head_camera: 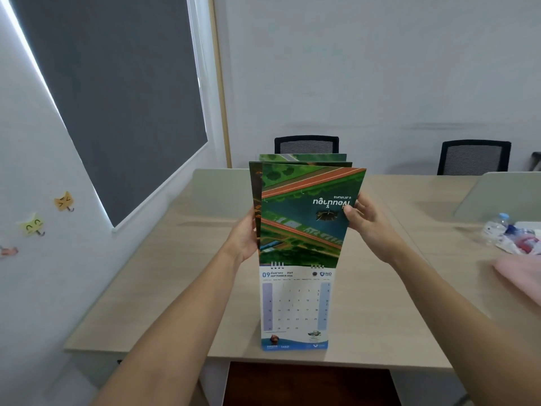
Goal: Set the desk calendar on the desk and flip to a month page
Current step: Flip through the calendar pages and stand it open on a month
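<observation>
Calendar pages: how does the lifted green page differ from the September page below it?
The lifted green page is a full-colour aerial picture, printed upside down and held up by both hands; the September page is a mostly white date grid, hanging untouched. Both hang from the same wire binding.

Green, orange-striped calendar pages above a white date grid, beige desk.

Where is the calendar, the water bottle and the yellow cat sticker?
calendar [295,306]: head view, on the September page.
water bottle [496,227]: head view, on its clear body.
yellow cat sticker [64,201]: head view, on the cat's face.
</observation>
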Available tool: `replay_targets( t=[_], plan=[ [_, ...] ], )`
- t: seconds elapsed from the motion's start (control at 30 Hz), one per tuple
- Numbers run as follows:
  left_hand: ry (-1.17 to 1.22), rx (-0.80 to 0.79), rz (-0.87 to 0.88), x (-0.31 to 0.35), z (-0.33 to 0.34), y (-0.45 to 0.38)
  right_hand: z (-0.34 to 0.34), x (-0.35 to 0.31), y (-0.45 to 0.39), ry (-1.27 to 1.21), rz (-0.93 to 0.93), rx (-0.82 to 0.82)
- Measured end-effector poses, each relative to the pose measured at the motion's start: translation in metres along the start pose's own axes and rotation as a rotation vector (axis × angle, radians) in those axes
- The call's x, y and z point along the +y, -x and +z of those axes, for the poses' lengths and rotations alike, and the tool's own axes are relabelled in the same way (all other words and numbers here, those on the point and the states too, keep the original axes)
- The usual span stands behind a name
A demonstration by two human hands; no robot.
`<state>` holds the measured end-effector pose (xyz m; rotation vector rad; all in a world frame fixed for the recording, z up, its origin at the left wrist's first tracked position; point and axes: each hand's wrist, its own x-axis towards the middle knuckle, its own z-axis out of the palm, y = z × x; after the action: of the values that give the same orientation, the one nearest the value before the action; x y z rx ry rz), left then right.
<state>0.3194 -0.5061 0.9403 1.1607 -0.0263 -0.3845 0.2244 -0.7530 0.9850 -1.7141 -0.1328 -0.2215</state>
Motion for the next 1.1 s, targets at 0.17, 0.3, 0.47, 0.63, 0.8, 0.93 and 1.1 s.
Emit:
replay_targets(
  t=[0.17, 0.3, 0.47, 0.63, 0.8, 0.93, 1.1],
  plan=[
    [-0.15, 0.049, 0.063, -0.002, -0.004, -0.01, -0.019, 0.003, 0.029, 0.06, 0.075, -0.287],
    [-0.153, 0.017, 0.014, -0.01, -0.008, -0.014, -0.021, 0.028, 0.037, 0.382, 0.239, -0.448],
    [-0.151, 0.095, 0.039, -0.007, -0.011, -0.017, -0.004, 0.07, 0.04, 0.494, 0.305, -0.499],
    [-0.149, 0.101, 0.014, -0.004, -0.01, -0.012, 0.002, 0.101, 0.049, 0.388, 0.37, -0.436],
    [-0.3, 0.194, -0.052, -0.008, -0.007, -0.007, 0.0, 0.116, 0.048, 0.404, 0.379, -0.27],
    [-0.419, 0.199, -0.329, -0.034, -0.007, 0.02, 0.01, 0.13, 0.043, 0.233, 0.474, -0.146],
    [-0.011, 0.105, -0.318, -0.09, -0.024, 0.047, 0.033, 0.154, 0.043, 0.319, 0.562, -0.112]
  ],
)
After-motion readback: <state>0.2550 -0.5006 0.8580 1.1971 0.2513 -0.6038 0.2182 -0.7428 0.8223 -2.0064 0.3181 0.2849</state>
